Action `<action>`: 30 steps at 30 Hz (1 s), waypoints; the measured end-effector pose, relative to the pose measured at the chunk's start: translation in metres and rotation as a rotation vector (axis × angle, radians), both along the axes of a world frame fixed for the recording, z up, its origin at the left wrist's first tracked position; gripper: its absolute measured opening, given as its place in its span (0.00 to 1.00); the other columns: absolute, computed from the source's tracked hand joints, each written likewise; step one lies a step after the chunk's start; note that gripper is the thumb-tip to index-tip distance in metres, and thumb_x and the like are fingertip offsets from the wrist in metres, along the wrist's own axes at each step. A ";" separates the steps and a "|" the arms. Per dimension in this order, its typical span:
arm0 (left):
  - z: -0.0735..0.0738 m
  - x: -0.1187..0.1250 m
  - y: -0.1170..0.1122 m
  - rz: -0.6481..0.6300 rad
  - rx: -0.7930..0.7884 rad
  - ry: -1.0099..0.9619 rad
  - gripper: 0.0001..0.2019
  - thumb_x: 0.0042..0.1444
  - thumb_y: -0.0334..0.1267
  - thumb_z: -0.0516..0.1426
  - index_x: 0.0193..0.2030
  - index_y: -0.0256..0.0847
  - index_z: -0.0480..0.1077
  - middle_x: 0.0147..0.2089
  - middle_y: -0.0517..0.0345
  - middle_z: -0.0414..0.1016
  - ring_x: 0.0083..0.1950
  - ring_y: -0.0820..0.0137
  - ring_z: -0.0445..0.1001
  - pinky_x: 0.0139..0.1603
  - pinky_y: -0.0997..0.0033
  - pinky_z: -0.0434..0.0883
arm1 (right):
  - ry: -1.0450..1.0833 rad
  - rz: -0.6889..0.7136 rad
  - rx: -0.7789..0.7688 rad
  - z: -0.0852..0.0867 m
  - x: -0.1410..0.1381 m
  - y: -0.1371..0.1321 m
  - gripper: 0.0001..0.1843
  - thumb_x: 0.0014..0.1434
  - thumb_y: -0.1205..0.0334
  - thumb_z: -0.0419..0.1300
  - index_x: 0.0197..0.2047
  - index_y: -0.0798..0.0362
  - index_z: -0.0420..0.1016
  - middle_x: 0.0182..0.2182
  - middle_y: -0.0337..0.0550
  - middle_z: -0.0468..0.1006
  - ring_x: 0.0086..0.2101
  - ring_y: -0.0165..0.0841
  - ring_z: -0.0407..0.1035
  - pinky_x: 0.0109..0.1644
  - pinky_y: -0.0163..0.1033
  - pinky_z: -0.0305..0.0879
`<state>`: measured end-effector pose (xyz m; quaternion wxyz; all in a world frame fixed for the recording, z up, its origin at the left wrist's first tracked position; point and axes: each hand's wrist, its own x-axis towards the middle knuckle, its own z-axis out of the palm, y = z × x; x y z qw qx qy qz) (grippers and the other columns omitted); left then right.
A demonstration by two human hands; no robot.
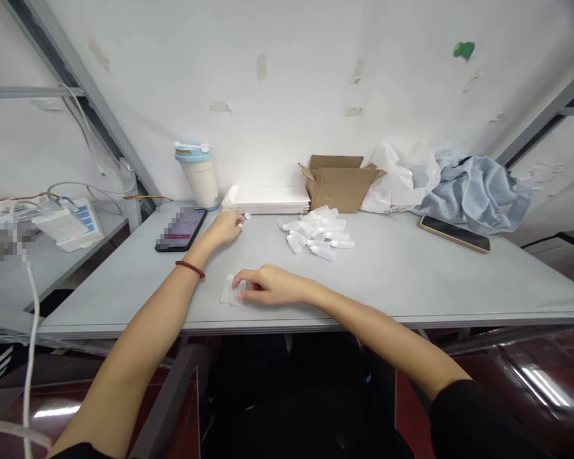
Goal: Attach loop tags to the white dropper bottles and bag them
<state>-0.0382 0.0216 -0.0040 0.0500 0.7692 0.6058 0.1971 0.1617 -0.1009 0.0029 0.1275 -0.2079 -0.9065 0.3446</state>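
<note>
My left hand (226,228) reaches to the back left of the table, between a phone (182,231) and a stack of white sheets or flat boxes (272,199). Its fingers are bent together at a small white thing that I cannot make out; a small round white piece (247,216) lies just beyond the fingertips. My right hand (275,285) rests near the front edge, thumb and forefinger curled onto a flat, translucent plastic piece (226,290). To the right of my left hand lies a loose pile of small white translucent plastic tubes (318,231).
Along the wall stand a cream tumbler with a blue lid (201,178), an open cardboard box (339,188), a white plastic bag (397,182) and a crumpled light-blue cloth (478,191). A second phone (454,234) lies at the right. White cables (32,319) hang at the left.
</note>
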 end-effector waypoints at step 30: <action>0.054 0.039 -0.052 -0.227 -0.228 -1.063 0.12 0.45 0.43 0.65 0.29 0.34 0.76 0.30 0.53 0.74 0.27 0.73 0.67 0.32 0.66 0.67 | 0.353 -0.502 0.226 0.007 0.027 0.039 0.07 0.63 0.59 0.54 0.37 0.51 0.72 0.26 0.36 0.70 0.28 0.28 0.62 0.37 0.34 0.59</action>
